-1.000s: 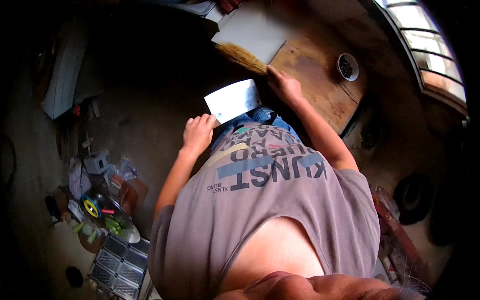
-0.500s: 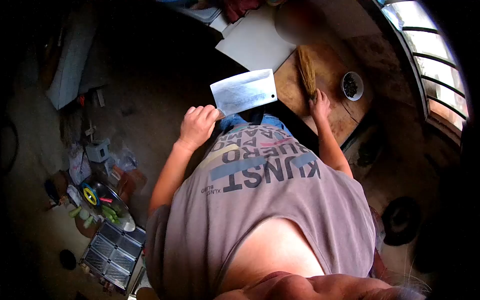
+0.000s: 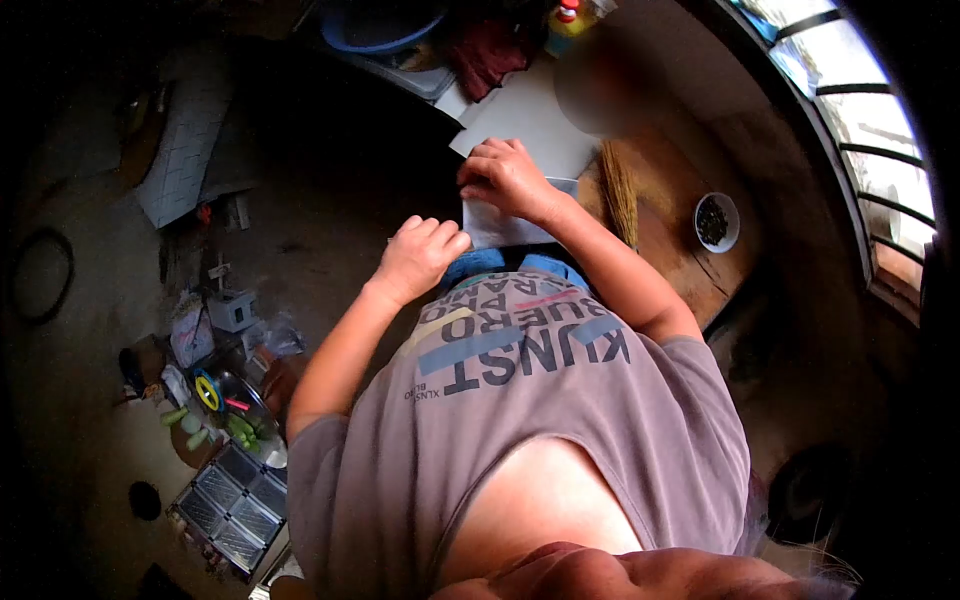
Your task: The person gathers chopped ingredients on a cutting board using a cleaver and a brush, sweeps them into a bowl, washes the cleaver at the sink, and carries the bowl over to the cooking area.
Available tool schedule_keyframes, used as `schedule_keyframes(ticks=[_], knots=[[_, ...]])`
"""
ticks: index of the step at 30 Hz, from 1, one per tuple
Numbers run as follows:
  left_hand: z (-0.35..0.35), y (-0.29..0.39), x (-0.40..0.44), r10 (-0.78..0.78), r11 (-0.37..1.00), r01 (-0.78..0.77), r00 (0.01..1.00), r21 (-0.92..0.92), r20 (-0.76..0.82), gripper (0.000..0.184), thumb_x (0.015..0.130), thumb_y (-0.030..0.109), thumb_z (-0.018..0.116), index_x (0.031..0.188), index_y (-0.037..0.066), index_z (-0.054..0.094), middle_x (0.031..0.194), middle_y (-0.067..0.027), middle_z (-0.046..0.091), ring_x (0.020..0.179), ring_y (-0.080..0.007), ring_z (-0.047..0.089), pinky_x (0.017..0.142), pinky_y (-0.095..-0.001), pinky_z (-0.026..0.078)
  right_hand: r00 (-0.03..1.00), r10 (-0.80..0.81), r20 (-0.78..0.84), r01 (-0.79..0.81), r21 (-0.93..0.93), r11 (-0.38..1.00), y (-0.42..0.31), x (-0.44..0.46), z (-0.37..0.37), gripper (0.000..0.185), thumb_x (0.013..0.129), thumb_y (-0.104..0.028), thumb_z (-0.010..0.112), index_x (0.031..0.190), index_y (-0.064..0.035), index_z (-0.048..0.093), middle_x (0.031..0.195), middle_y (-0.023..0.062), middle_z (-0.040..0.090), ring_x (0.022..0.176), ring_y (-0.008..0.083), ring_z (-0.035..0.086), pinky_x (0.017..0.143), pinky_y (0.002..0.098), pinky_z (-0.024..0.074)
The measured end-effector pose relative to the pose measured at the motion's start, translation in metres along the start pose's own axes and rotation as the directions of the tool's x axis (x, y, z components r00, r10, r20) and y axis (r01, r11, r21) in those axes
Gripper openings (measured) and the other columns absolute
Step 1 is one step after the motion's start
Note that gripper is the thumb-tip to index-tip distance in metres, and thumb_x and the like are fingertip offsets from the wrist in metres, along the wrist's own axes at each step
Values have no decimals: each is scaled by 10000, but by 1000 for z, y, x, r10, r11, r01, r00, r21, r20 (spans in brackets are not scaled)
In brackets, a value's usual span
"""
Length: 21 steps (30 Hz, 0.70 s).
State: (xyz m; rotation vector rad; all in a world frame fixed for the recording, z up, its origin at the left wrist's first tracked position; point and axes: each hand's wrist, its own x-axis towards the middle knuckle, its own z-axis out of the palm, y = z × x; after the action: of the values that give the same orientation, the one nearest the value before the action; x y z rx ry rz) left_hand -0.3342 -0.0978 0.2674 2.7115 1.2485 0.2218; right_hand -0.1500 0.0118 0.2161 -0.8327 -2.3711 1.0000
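My left hand [image 3: 420, 258] is wrapped around the handle of a broad, flat-bladed cleaver [image 3: 485, 226], held out in front of my waist. My right hand [image 3: 506, 180] is over the blade with its fingers curled; it hides part of the metal, and whether it pinches something small is hidden. A straw whisk broom [image 3: 618, 198] lies on the brown wooden board [image 3: 672, 226], to the right of the blade. Further right, a white bowl [image 3: 734, 222] with small dark pieces inside stands on the board.
A white surface [image 3: 535, 105] lies beyond my hands, with a dark red cloth [image 3: 490, 55] and a blue basin [image 3: 380, 35] behind. A barred window [image 3: 860, 110] is at right. On the floor at left are a metal tray [image 3: 270, 440] with green vegetables and a segmented rack [image 3: 232, 505].
My right hand has let go of the whisk broom and moved left over the cleaver blade. My left hand keeps the cleaver. The view has shifted slightly.
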Motion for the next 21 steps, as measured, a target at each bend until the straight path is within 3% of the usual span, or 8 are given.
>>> schedule_keyframes(ticks=[7, 11, 15, 19, 21], knots=[[8, -26, 9, 0, 1000, 1, 999, -25, 38, 87, 742, 129, 567, 815, 135, 522, 753, -20, 515, 690, -187, 530, 644, -325, 404, 999, -27, 35, 26, 17, 1000, 29, 25, 6, 78, 782, -225, 646, 836, -171, 660, 843, 4, 622, 913, 212, 567, 773, 385, 374], [6, -60, 14, 20, 999, -18, 999, -49, 47, 113, 736, 135, 589, 834, 123, 536, 790, -24, 536, 720, -191, 543, 662, -334, 408, 997, -76, 16, 77, -31, 997, 38, 57, 4, 80, 772, -163, 654, 848, -141, 662, 843, 14, 629, 874, 229, 581, 774, 363, 408], [12, -143, 17, 82, 988, -81, 997, -129, 6, 115, 738, 145, 588, 838, 119, 536, 795, -29, 543, 715, -197, 550, 656, -336, 412, 993, -65, 96, 72, -68, 995, 51, 127, 9, 64, 763, -143, 656, 823, -121, 664, 813, 28, 630, 831, 238, 590, 747, 370, 435], [12, -229, 15, 124, 975, -126, 992, -183, -24, 121, 735, 147, 588, 839, 116, 534, 803, -34, 549, 719, -205, 554, 656, -343, 415, 995, -24, 97, 33, -88, 996, 65, 201, 29, 60, 753, -141, 660, 806, -111, 658, 786, 42, 621, 803, 243, 590, 735, 374, 439], [8, -274, 12, 126, 971, -124, 992, -205, 0, 124, 736, 145, 588, 844, 112, 536, 814, -37, 555, 734, -212, 558, 665, -350, 417, 995, -80, 62, 88, -144, 986, 70, 241, 41, 64, 741, -140, 665, 792, -105, 650, 780, 52, 614, 803, 250, 586, 736, 374, 437]])
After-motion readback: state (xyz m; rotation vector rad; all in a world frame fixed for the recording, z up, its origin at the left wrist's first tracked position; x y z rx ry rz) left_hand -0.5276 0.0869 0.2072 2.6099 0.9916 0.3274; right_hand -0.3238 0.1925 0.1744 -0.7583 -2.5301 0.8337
